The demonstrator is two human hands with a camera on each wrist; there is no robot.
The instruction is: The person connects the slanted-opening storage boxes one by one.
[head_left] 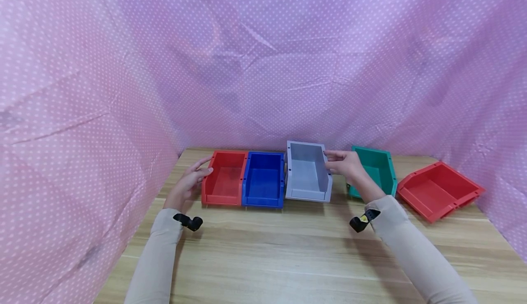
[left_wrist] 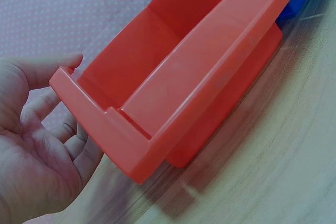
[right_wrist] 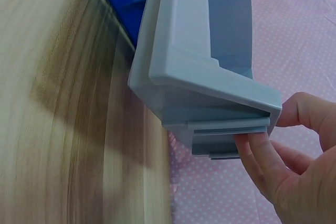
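Note:
My left hand (head_left: 190,183) is at the left side of a red storage bin (head_left: 223,199). Its thumb hooks over the rim, while the other fingers lie against the outer wall in the left wrist view. Directly right of that bin, a blue storage bin (head_left: 263,183) stands side by side with it. A grey storage bin (head_left: 306,176) is gripped at its right wall by my right hand (head_left: 347,164). This grey bin sits higher than the blue one and is slightly tilted. In the right wrist view, fingers (right_wrist: 262,153) touch the ribbed outer side of the grey bin.
Right of my right hand stands a green bin (head_left: 373,171), partly hidden by the wrist. A second red bin (head_left: 440,189) lies turned at an angle beside it. Pink dotted cloth (head_left: 263,66) hangs behind the wooden table (head_left: 263,253) and along its sides.

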